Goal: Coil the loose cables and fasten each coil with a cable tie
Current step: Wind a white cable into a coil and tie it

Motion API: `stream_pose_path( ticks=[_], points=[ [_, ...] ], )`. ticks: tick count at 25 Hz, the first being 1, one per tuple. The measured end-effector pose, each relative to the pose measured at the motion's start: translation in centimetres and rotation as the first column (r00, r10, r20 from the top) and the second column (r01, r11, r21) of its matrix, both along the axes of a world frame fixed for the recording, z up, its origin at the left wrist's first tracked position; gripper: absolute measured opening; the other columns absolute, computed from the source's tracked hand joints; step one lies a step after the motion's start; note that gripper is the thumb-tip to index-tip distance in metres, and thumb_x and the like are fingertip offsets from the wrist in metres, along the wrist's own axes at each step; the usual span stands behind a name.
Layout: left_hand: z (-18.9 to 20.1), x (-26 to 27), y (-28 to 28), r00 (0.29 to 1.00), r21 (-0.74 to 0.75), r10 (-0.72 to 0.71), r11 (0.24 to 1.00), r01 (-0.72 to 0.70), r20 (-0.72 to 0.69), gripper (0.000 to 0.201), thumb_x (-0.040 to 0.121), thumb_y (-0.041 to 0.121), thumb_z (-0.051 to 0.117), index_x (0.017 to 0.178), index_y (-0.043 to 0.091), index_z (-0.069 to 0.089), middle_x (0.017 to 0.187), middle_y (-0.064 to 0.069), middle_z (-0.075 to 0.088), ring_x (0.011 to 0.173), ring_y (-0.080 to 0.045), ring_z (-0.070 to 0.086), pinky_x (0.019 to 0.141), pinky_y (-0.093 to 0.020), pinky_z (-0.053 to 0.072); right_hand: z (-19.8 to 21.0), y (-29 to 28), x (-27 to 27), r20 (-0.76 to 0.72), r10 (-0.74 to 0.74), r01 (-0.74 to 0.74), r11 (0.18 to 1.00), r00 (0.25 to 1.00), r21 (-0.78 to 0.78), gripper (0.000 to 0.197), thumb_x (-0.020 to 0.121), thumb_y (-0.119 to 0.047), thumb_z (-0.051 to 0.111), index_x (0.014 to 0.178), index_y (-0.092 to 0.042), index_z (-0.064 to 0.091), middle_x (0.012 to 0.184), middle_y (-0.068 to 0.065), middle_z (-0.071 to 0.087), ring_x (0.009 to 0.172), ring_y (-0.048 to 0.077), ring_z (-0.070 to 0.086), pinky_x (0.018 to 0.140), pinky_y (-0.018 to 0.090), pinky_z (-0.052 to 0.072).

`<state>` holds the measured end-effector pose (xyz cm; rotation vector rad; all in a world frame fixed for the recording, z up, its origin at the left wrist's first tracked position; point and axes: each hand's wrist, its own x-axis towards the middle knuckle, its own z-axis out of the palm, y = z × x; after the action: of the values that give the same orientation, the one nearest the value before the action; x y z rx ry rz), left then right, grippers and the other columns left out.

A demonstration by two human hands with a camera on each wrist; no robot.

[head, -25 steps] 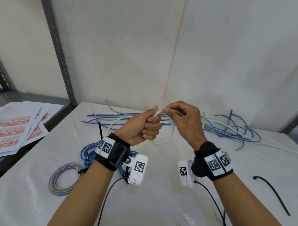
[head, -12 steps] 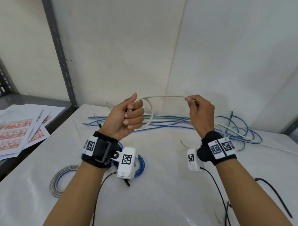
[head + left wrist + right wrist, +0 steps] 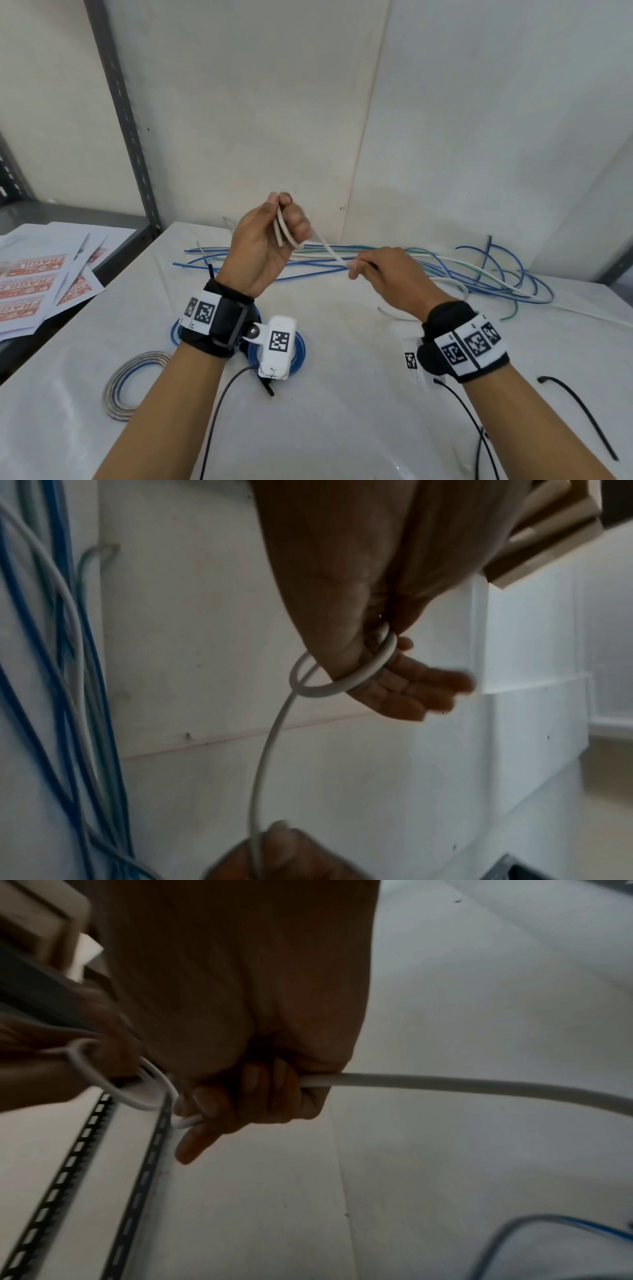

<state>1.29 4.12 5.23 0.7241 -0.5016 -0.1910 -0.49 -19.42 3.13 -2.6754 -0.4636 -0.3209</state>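
My left hand [image 3: 284,212] is raised above the table and holds small loops of a white cable [image 3: 286,233] between thumb and fingers. In the left wrist view the loop [image 3: 342,681] wraps the base of the thumb. The cable runs down and right to my right hand [image 3: 359,269], whose curled fingers grip it. In the right wrist view the white cable [image 3: 445,1083] leaves the fist to the right. A black cable tie [image 3: 579,414] lies on the table at the right.
Loose blue, green and white cables [image 3: 479,274] sprawl along the back of the white table. A blue coil [image 3: 301,346] lies under my left wrist, a grey-blue coil [image 3: 126,383] at front left. Printed sheets [image 3: 41,284] cover a shelf left of a metal post [image 3: 126,120].
The right hand has come down and in towards the left hand, sliding along the white cable. The left hand has turned upward, and the loop in it is smaller and doubled.
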Motion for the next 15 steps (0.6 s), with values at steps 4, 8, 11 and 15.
stream_pose_path(
  ticks=[4,8,11,15],
  points=[
    [-1.6,0.0,-1.4,0.935,0.375,0.198,0.876,-0.304,0.295,0.031,0.113,0.019,0.021,0.092,0.009,0.041,0.100,-0.018,0.076,0.097,-0.030,0.074,0.086,-0.034,0.057,3.1,3.0,-2.7,0.029,0.067,-0.062,0.988,0.997,-0.139,0.037,0.104,-0.046,0.047,0.085,-0.027,0.071,0.061,-0.012,0.053,0.064,0.009,0.047,0.066,0.037,0.043],
    [-2.9,-0.4,-2.5,0.775,0.652,0.093,0.483,-0.585,0.626,0.035,0.111,0.029,0.030,0.089,0.005,0.046,0.068,-0.003,0.061,0.061,-0.016,0.056,0.063,-0.036,0.047,6.0,3.4,-3.7,-0.039,0.108,-0.111,0.990,0.993,-0.084,0.014,0.090,-0.044,0.072,0.089,-0.030,0.072,0.073,-0.014,0.066,0.068,0.006,0.057,0.067,0.034,0.047],
    [-1.7,-1.2,-2.8,0.944,0.753,-0.063,0.621,-0.218,0.325,0.036,0.110,0.026,0.030,0.080,0.013,0.045,0.055,0.005,0.033,0.050,-0.014,0.027,0.049,-0.027,0.024,6.4,1.9,-3.0,0.115,0.085,-0.106,0.975,0.990,0.195,0.015,0.080,-0.036,0.084,0.081,-0.026,0.073,0.073,-0.013,0.067,0.061,0.004,0.054,0.060,0.021,0.040],
    [-0.8,-1.7,-2.8,0.992,0.533,-0.124,0.839,0.108,-0.007,0.044,0.107,0.030,0.030,0.064,0.021,0.039,0.049,0.009,0.019,0.047,-0.012,0.009,0.047,-0.028,0.008,3.6,2.7,-2.0,0.230,0.018,-0.133,0.859,0.973,0.494,0.015,0.090,-0.030,0.075,0.085,-0.017,0.070,0.080,-0.003,0.066,0.059,0.015,0.049,0.058,0.026,0.040]
  ],
)
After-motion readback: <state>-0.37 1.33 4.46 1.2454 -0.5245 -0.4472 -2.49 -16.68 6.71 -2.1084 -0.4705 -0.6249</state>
